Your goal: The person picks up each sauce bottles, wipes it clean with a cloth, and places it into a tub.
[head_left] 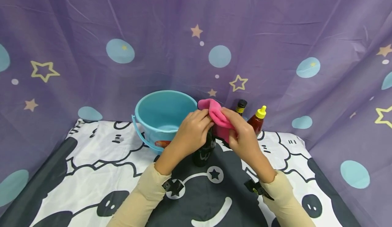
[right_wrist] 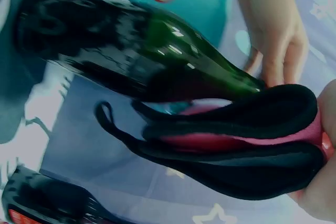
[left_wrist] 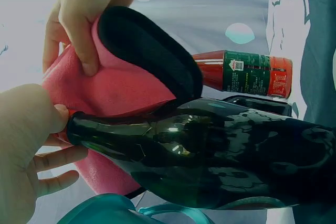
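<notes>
A dark green glass bottle [head_left: 202, 153] stands upright on the patterned cloth. At its top, my left hand [head_left: 190, 131] pinches the mouth between thumb and curled fingers; a bit of red shows there beside the thumb [left_wrist: 60, 116] in the left wrist view. My right hand [head_left: 243, 135] grips a pink cleaning cloth [head_left: 214, 111] with black edging. This cloth hangs folded behind and beside the bottle's neck, its far end overlapping my left fingertips in the head view. In the right wrist view, a black loop [right_wrist: 105, 119] dangles from the edging [right_wrist: 247, 177].
Just left of the bottle stands a light blue bucket [head_left: 166, 99] with its handle down. Behind my right hand are a red sauce bottle with a yellow cap [head_left: 256, 119] and a black-capped bottle [head_left: 241, 104]. A purple curtain [head_left: 171, 22] hangs at the back.
</notes>
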`<state>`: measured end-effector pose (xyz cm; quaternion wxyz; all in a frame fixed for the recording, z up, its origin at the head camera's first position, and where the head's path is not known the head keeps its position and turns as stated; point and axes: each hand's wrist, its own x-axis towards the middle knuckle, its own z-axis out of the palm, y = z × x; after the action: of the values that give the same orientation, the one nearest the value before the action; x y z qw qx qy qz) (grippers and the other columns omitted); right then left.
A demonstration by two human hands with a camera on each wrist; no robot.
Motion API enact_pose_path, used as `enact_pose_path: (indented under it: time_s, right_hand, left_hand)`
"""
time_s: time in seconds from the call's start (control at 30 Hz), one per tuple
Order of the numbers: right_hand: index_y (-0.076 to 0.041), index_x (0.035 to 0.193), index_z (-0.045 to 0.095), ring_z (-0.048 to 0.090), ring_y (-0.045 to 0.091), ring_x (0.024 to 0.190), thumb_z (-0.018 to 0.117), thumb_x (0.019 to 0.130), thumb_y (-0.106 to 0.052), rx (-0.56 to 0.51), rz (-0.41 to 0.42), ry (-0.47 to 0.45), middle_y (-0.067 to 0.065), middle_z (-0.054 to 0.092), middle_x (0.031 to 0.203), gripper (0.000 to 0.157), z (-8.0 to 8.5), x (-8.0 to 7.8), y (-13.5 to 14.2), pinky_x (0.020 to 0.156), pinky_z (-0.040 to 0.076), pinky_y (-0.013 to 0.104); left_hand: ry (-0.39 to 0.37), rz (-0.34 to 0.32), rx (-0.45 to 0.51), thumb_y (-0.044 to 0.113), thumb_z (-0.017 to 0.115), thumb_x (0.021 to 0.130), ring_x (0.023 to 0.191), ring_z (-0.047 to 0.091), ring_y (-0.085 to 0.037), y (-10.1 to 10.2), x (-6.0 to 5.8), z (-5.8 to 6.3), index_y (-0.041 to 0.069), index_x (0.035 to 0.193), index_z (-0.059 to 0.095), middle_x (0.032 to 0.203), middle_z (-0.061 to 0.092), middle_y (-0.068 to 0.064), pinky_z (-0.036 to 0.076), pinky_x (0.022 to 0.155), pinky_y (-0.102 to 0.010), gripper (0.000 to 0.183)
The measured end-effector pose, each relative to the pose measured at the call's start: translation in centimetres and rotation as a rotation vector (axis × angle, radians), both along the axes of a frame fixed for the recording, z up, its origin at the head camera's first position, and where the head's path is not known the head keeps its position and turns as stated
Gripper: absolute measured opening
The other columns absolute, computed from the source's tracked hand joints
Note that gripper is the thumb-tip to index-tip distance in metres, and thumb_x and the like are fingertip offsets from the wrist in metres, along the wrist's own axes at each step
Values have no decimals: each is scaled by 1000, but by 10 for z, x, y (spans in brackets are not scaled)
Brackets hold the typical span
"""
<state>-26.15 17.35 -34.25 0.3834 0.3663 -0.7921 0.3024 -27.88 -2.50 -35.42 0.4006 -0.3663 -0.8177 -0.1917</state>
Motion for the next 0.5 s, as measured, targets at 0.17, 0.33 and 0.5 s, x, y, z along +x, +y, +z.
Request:
enact_pose_path:
  time_s: [0.17,0.33,0.5]
  right_hand:
    - [3,138,58,65,35,121,53,75,20,19,-25,63,20,65,134,66,-16,2,-6,116,39,24]
    - [5,140,56,66,37,119,55,73,20,48,-43,119,22,64,136,69,-26,3,-5,110,46,35]
    - [5,138,58,66,36,120,53,75,20,34,-24,116,22,65,135,65,-25,2,-1,114,42,28]
  left_hand:
    - [12,0,0,14,62,101,98,63,-25,-1,-1,-1,3,112,72,111,68,-9,53,86,-39,19]
    - [9,1,-1,14,62,100,101,64,-26,-1,0,-1,2,115,72,115,69,-10,54,87,-39,22]
    - [19,48,3,20,62,101,102,64,-26,1,2,-1,6,116,73,117,70,-8,53,91,-40,24]
